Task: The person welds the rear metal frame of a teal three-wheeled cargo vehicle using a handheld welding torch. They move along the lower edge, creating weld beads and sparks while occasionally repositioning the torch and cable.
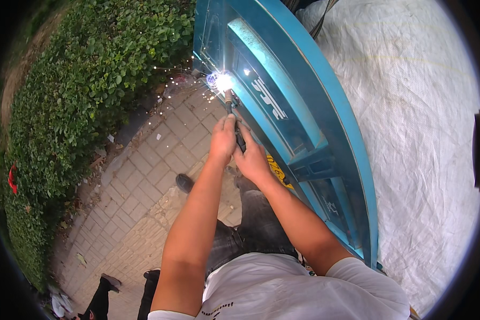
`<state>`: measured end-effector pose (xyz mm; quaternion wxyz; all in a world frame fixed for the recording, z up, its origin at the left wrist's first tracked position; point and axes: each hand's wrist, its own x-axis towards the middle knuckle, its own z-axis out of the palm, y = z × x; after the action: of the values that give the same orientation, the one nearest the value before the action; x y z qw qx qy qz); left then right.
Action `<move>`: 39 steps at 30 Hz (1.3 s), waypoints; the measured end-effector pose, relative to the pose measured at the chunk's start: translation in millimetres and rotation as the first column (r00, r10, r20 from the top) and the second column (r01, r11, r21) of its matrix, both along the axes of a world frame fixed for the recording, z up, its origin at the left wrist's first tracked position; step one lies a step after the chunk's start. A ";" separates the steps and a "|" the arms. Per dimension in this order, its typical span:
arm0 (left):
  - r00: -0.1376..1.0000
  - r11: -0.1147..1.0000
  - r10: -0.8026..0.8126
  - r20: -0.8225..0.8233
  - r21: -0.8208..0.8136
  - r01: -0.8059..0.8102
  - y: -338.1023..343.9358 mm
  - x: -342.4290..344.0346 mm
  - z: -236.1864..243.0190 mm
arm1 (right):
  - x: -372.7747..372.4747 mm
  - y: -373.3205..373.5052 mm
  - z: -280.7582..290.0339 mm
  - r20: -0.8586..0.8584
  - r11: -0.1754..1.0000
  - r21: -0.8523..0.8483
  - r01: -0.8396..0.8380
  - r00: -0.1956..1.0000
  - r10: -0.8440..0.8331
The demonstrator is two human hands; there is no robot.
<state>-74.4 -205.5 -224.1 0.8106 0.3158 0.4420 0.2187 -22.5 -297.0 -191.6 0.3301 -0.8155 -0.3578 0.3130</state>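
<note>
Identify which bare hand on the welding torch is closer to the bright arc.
The left hand: it grips the welding torch farther forward, toward the bright arc, while the right hand sits farther back, lower in the picture.

Pavement [138,186]: grey-brown rect. bricks, w/ a yellowish textured strip [144,234] nearer the bottom. Dirt & litter [98,160] along L edge. Sm. white scrap [158,136] on the bricks, upper pt.; pale leaf-like bit [81,260] lower L. Dk. shoe [184,183] approx. centre; 2nd person's dk. shoe [111,280] nr. bottom. Whitish crumpled bag [60,303], btm. L corner.
</note>
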 end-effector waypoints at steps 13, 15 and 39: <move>1.000 1.000 -0.002 0.016 -0.005 0.002 0.0 0.3 0.5 | -0.5 0.1 0.3 0.010 1.000 -0.020 -0.002 1.000 0.002; 1.000 1.000 -0.005 0.021 -0.003 0.005 -0.3 0.4 1.6 | -0.2 0.5 2.5 0.012 1.000 -0.018 -0.001 1.000 0.001; 1.000 1.000 0.006 -0.006 -0.015 -0.006 -1.7 0.9 -1.2 | 0.4 4.1 14.9 -0.047 0.998 -0.068 0.005 0.999 -0.008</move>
<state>-73.5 -207.2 -225.2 0.8109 0.3090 0.4469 0.2172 -22.2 -292.9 -176.6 0.3114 -0.8199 -0.3364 0.3430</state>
